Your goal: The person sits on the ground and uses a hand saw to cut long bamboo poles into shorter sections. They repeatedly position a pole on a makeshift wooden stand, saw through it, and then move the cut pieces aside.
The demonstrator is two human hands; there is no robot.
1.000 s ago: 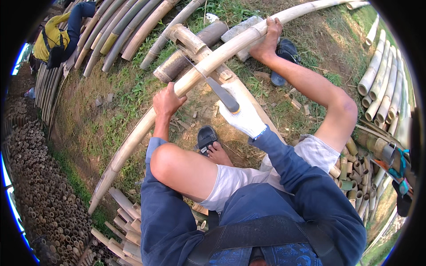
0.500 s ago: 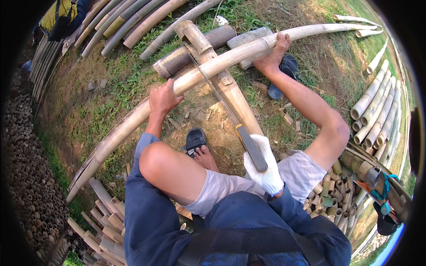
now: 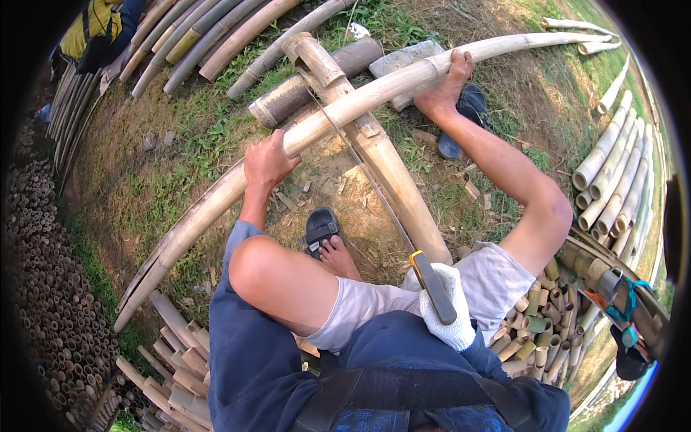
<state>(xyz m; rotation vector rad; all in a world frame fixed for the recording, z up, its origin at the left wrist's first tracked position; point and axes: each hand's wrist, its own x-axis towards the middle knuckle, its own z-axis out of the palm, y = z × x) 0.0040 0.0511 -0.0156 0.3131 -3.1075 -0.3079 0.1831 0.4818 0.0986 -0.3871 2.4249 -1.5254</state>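
Note:
A long pale bamboo pole [image 3: 389, 85] lies across a bamboo support [image 3: 399, 187]. My left hand [image 3: 269, 160] is wrapped round the pole, left of the support. In a white knitted glove, my right hand [image 3: 448, 309] grips the handle of a hand saw [image 3: 433, 291]. Its thin blade crosses the pole close to my left hand; how deep it sits in the bamboo I cannot tell. Farther right, my bare right foot [image 3: 448, 81] rests on the pole. The pole's left end looks split lengthwise.
A thick bamboo log [image 3: 288, 101] and a stone block [image 3: 407, 63] lie under the support's far end. Bamboo poles [image 3: 612, 173] are stacked at right, short cut pieces [image 3: 540, 317] beside my lap, and a big pile of bamboo sections [image 3: 57, 309] at left. A sandal [image 3: 468, 115] lies on the grass.
My right hand has drawn the saw back toward my body, so more blade shows on the near side of the pole. My left hand and foot keep their places on the pole.

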